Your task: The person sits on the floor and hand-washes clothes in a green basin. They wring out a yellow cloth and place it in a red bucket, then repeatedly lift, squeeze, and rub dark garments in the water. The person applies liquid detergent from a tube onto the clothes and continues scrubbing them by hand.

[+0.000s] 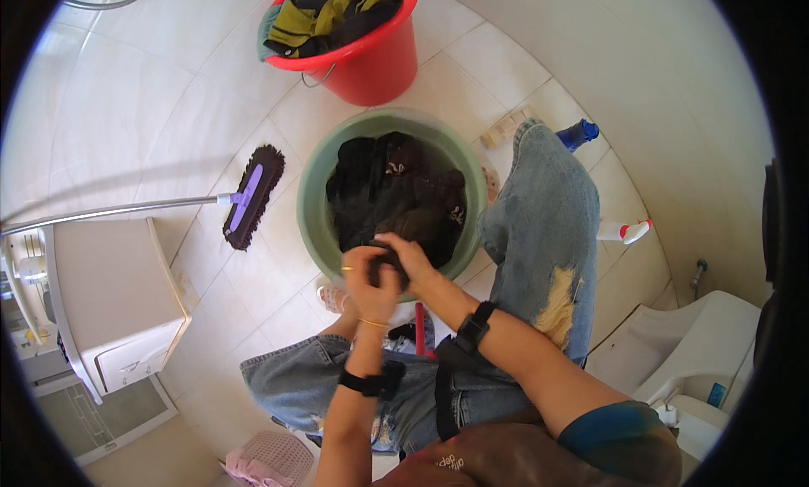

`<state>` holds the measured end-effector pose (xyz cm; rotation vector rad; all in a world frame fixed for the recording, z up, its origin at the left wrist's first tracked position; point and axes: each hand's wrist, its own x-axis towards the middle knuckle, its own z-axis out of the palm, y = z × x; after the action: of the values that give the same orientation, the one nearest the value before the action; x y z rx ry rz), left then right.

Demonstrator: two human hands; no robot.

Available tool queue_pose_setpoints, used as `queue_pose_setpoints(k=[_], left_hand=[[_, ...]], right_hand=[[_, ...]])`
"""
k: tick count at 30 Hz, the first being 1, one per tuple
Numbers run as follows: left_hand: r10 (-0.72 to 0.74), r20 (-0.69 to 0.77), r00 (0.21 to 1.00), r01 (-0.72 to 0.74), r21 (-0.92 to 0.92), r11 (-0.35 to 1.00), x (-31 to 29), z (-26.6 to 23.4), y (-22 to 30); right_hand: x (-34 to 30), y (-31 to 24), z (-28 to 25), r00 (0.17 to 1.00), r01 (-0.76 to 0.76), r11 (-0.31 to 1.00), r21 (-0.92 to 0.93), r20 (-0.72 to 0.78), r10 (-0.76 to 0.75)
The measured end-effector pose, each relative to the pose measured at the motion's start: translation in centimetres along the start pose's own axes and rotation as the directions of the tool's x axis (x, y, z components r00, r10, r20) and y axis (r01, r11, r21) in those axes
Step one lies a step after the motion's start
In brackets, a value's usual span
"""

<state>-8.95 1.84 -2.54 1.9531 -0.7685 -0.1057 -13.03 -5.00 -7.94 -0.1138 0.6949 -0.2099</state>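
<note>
A round green basin (313, 222) stands on the floor before me, holding dark wet clothes (371, 184) in water. Over its near rim, my left hand (369, 285) is closed around a bunched piece of dark cloth (389, 264). My right hand (410, 262) grips the same cloth from the other side, its fingers wrapped over the top. The two hands are close together, and the cloth between them is mostly covered by the fingers. Whether this cloth joins the garments in the water, I cannot tell.
A red bucket (375, 70) heaped with clothes stands beyond the basin. To the left lie a purple mop head (247, 196) and a cabinet (118, 276). A blue bottle (578, 135), a red-and-white spray bottle (634, 232) and a toilet (708, 344) are at the right. My knees flank the basin's near side.
</note>
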Motion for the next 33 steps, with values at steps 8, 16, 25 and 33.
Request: queue_pose_setpoints(k=[8,16,25,33], left_hand=[[-0.365,-0.041,0.930,0.367,0.048,0.929,1.5,1.6,-7.0],[-0.611,0.741,0.278,0.961,-0.217,0.174,6.6,-3.9,-16.0],[-0.821,0.206,0.532,0.464,0.741,0.486,3.6,6.4,-21.2],[-0.906,0.306,0.294,0.472,0.778,0.416,4.6,9.0,-26.0]], right_hand=[[0.4,0.4,-1.2,0.999,0.007,0.999,0.040,-0.032,-0.006],[6.2,-6.1,-0.4,0.986,0.027,0.998,0.049,-0.167,-0.019],[16.3,-1.8,-5.5,0.941,-0.289,-0.097,-0.952,-0.264,-0.210],[23.0,0.0,-8.1,0.947,-0.321,-0.241,-0.916,-0.308,-0.090]])
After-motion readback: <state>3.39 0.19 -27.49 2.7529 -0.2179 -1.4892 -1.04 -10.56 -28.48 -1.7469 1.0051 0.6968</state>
